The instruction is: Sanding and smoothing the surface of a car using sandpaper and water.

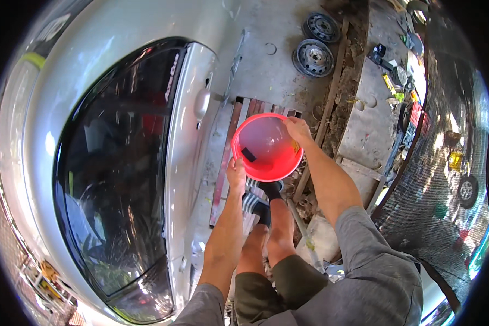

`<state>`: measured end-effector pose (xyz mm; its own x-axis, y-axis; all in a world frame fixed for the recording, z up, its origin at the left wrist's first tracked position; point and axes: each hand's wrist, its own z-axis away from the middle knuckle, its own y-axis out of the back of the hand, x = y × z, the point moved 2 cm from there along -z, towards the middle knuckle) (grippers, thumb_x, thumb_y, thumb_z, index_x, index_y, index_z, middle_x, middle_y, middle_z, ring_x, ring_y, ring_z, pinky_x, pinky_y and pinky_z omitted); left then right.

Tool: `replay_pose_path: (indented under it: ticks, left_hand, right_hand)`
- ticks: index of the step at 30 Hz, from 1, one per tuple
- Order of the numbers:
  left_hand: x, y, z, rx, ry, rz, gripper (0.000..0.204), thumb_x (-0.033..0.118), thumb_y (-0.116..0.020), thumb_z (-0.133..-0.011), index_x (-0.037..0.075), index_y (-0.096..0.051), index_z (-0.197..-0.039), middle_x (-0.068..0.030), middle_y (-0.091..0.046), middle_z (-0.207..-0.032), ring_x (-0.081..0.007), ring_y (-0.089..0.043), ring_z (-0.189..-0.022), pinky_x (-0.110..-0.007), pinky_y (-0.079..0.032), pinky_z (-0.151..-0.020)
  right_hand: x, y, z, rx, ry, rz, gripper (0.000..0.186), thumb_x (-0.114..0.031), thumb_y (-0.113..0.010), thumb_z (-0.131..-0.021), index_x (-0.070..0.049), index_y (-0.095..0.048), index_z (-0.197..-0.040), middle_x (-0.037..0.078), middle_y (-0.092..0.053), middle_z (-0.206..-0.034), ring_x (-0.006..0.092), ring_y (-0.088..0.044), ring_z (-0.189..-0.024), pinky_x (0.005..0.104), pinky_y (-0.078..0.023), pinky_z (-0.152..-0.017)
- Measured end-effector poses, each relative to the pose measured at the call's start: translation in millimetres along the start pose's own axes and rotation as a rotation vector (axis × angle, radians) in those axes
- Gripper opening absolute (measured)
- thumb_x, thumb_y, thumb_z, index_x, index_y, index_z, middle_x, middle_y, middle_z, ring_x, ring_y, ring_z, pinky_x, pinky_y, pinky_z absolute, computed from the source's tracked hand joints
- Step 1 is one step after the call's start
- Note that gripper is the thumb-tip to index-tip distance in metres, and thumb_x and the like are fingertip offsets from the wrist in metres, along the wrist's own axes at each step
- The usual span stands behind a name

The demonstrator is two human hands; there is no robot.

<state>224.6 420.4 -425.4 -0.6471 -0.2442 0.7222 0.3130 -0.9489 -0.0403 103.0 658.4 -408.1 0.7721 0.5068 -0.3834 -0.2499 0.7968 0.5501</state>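
A round red basin (271, 176) is held out in front of me, above my feet. My left hand (236, 175) grips its near left rim, and my right hand (298, 130) is closed on the far right rim. Greyish, cloudy liquid (265, 136) appears to lie inside. Against the basin's inner left side is a small black rectangular patch (248, 155); whether it is an object or a marking, I cannot tell. A small yellow thing (295, 145) shows by the inner right wall, partly covered by my right hand and wrist.
A silver car (198, 70) with a dark side window (119, 163) fills the left, its door handle (202, 104) close by. Below the basin lies a slatted wooden platform (228, 146). Two steel wheel rims (313, 57) rest farther ahead. Assorted clutter (399, 76) lines the right, beside dark mesh (445, 125).
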Motion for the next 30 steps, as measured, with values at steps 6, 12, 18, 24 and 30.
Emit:
replay_pose_path:
  ticks: [6,12,18,24,30]
  left_hand:
    - [-9,19,-55,-0.033,-0.024,-0.1,0.048,0.033,-0.064,-0.092,0.001,-0.055,-0.128,-0.0112,-0.065,-0.108,-0.0181,-0.06,-0.092,-0.032,-0.047,-0.081]
    - [78,-24,93,-0.303,0.311,0.057,0.014,0.025,-0.057,-0.097,0.012,-0.061,-0.101,0.0014,-0.061,-0.077,-0.0123,-0.062,-0.068,-0.028,-0.053,-0.06]
    - [289,-36,250,-0.706,0.57,0.494,0.033,0.044,-0.055,-0.095,0.011,-0.058,-0.095,-0.008,-0.058,-0.094,-0.0218,-0.057,-0.086,-0.038,-0.047,-0.072]
    - [341,68,292,-1.061,0.501,1.087,0.043,0.051,-0.052,-0.093,0.009,-0.055,-0.089,-0.01,-0.055,-0.092,-0.028,-0.054,-0.087,-0.044,-0.043,-0.079]
    - [309,172,265,-0.845,0.056,1.136,0.049,0.049,-0.049,-0.095,0.004,-0.057,-0.115,-0.0151,-0.058,-0.122,-0.0323,-0.055,-0.114,-0.049,-0.041,-0.1]
  right_hand:
    - [-22,5,-26,-0.008,0.284,0.157,0.031,-0.03,-0.051,-0.088,-0.009,-0.07,-0.099,0.02,-0.067,-0.106,0.0393,-0.064,-0.098,0.0487,-0.05,-0.086]
    - [-112,-3,78,0.287,0.117,-0.057,0.065,-0.046,-0.057,-0.088,-0.001,-0.051,-0.133,0.031,-0.043,-0.139,0.0456,-0.043,-0.127,0.0501,-0.038,-0.106]
    - [-387,-4,356,0.175,1.205,-0.696,0.033,-0.021,-0.067,-0.088,0.001,-0.061,-0.112,0.02,-0.062,-0.102,0.0312,-0.061,-0.09,0.0371,-0.05,-0.079]
    - [-475,-169,593,-0.345,1.647,-0.465,0.034,-0.025,-0.065,-0.09,0.001,-0.062,-0.111,0.019,-0.06,-0.108,0.0333,-0.06,-0.1,0.0391,-0.048,-0.091]
    - [-469,-292,656,-0.481,1.875,-0.126,0.024,-0.018,-0.061,-0.085,0.001,-0.066,-0.099,0.02,-0.065,-0.101,0.0366,-0.059,-0.101,0.043,-0.047,-0.092]
